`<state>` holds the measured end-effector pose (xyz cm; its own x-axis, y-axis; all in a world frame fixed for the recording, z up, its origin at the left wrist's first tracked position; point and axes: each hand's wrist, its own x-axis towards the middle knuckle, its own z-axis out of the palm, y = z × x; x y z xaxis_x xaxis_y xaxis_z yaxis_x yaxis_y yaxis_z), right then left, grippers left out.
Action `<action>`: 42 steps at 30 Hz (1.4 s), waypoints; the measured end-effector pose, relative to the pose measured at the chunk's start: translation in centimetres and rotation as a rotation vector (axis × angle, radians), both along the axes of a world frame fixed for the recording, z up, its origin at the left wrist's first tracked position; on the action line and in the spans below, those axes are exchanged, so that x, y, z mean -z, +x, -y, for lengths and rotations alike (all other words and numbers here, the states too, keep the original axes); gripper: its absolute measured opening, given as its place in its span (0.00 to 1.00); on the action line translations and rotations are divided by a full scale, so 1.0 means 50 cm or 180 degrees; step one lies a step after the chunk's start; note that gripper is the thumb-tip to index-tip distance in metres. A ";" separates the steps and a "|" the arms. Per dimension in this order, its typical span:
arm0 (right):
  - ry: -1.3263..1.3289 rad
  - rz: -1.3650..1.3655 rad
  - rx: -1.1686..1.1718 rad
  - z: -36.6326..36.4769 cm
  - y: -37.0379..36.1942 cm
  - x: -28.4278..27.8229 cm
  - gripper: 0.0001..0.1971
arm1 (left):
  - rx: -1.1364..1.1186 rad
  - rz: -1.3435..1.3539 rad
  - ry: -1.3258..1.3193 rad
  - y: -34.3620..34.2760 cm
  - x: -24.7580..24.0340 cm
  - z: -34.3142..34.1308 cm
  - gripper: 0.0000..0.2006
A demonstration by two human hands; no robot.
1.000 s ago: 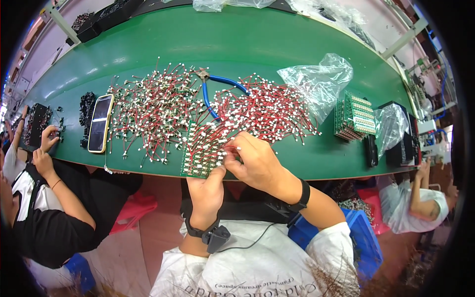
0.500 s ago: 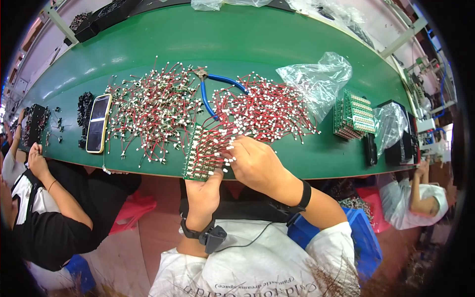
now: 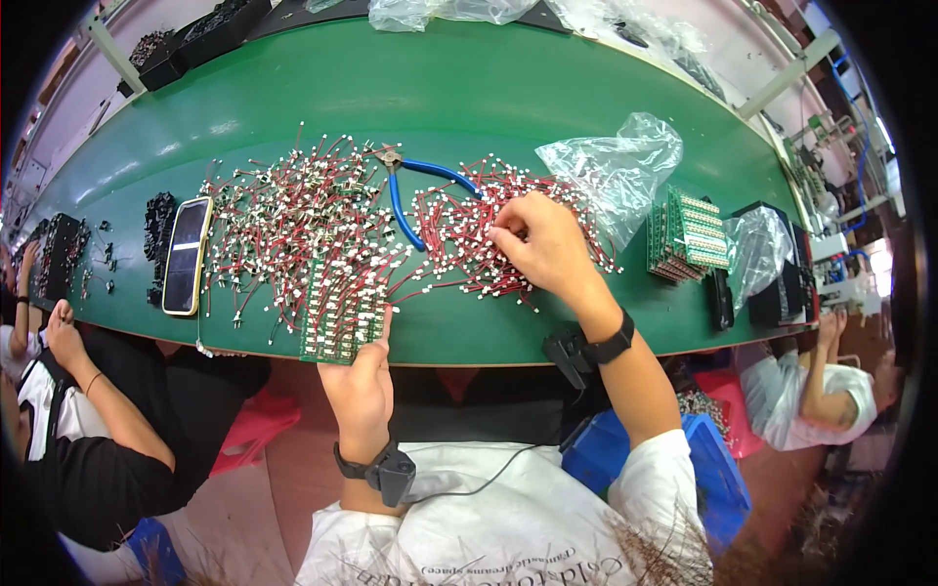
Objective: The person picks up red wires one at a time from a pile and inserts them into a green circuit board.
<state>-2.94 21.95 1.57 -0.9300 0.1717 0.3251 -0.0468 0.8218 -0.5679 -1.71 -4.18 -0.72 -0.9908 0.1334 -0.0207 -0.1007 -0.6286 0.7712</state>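
My left hand (image 3: 360,391) grips a green circuit board panel (image 3: 337,317) by its near edge, at the front of the table. Rows of red wires with white connectors stick out over the panel. Over the right-hand pile of red wires with white connectors (image 3: 469,230) is my right hand (image 3: 537,239), its fingers bent and pinched together at the pile. Whatever lies between those fingertips is too small to make out. Blue-handled cutting pliers (image 3: 396,190) lie spread between this pile and a larger left-hand pile of wired parts (image 3: 293,210).
A phone (image 3: 186,256) lies left of the piles, beside black parts (image 3: 159,244). To the right are a clear plastic bag (image 3: 625,166), stacked green panels (image 3: 689,234) and a black box (image 3: 782,288). A blue crate (image 3: 723,479) stands below the table; co-workers sit on both sides.
My right hand has left the panel and moved right and away from me onto the wire pile. My left hand has carried the panel to the left.
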 end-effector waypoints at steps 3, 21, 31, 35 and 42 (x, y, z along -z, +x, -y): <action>0.0249 -0.0210 -0.0259 -0.005 -0.007 0.011 0.04 | 0.0002 0.0109 0.0112 0.001 -0.007 -0.011 0.34; -0.0638 -0.0667 -0.1584 0.098 0.020 -0.025 0.07 | 0.0443 -0.0070 0.0084 -0.024 0.000 -0.126 0.29; -0.0672 -0.0756 -0.1413 0.086 0.014 0.001 0.07 | 0.0627 -0.0697 -0.0757 -0.022 0.010 -0.141 0.22; 0.0003 -0.0475 -0.1088 0.098 0.034 -0.019 0.07 | 0.0708 -0.0507 -0.0841 -0.015 0.011 -0.139 0.19; 0.0334 -0.0680 -0.1261 0.095 0.034 -0.001 0.06 | 0.0929 -0.0582 -0.0822 -0.013 0.024 -0.108 0.22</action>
<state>-1.21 17.21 1.64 -0.8275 -0.2275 0.5133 -0.4758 0.7695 -0.4260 -2.36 1.21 -1.92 -0.9028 0.4221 0.0824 -0.0926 -0.3780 0.9211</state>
